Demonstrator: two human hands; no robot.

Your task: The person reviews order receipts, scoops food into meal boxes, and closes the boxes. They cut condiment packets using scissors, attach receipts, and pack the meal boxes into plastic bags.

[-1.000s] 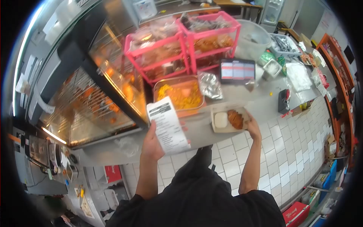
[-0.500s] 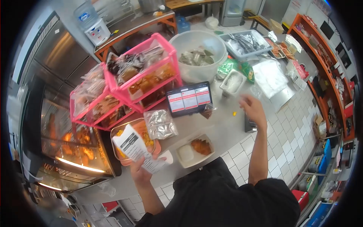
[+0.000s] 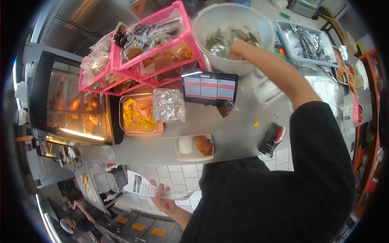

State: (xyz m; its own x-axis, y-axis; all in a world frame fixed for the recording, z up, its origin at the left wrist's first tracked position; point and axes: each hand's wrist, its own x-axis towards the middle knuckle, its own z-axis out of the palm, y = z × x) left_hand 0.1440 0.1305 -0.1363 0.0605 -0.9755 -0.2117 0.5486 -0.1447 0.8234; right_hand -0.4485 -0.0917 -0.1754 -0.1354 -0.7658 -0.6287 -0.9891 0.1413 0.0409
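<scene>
Stretching across the counter [image 3: 235, 129], bare metal is left for moving, inward from the near edge at right of centre. By the far edge, the tub [image 3: 224, 64] is now entered by the right hand [image 3: 238, 49], seen over the counter half a second ago; its fingers are hidden, so any grip cannot be told. Against the near edge, the box [image 3: 193, 157] is held by neither hand. Off that edge, the slip [image 3: 141, 188] has been drawn back, gripped between the fingers of the left hand [image 3: 162, 199].
</scene>
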